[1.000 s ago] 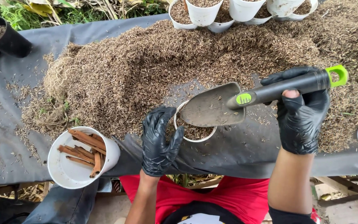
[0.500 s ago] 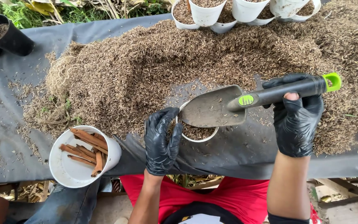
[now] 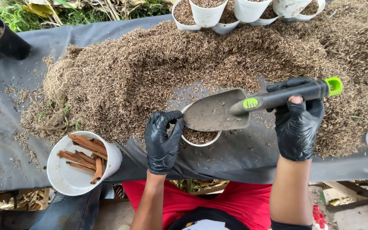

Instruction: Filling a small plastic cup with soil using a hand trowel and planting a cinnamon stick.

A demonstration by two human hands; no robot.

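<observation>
I see my left hand (image 3: 162,142) in a black glove wrapped around the side of a small white plastic cup (image 3: 201,137). The cup sits on the desk (image 3: 252,157), which has a dark grey sheet over it, close to the near edge. The cup has brown husk bits inside. My right hand (image 3: 297,125), also in a black glove, grips the black handle with the green tip of a grey metal hand trowel (image 3: 235,111). The trowel blade lies flat right over the cup and covers the far part of its rim. The blade looks almost bare. Behind the cup there is a big heap of brown dry husks (image 3: 201,59) spread across the sheet. To my left a white round tub with brown bark sticks (image 3: 81,164) stands at the desk edge, tipped a little. At the far edge I see a row of white cups filled with husks (image 3: 218,15). A black pot (image 3: 5,40) lies on its side far left.
</observation>
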